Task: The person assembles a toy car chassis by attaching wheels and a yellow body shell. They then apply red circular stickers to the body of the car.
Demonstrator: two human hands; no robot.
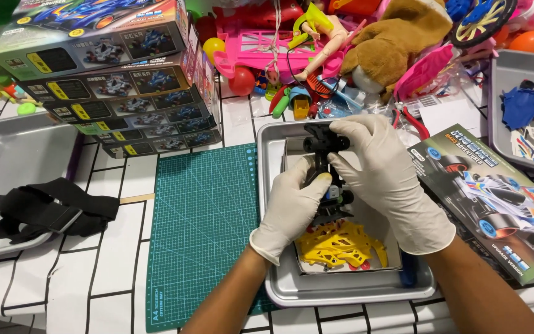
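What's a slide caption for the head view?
Gloved left hand and right hand hold a black toy-car chassis over a metal tray.

Stacked toy-car boxes (118,80), a green cutting mat (202,229), black straps (44,210), jumbled toys (353,43).

Views: one, head-worn. The camera is looking steeply down and forward from above the counter (112,278), sitting close to the work. It is facing the far edge, where a heap of toys (353,43) is filling the top of the frame. Both forearms are entering from the bottom edge, placing the lens just behind and above them. A metal tray (347,291) is lying at centre, a green cutting mat (199,229) left of it, stacked boxes (112,80) upper left. No second view is sharing the scene.
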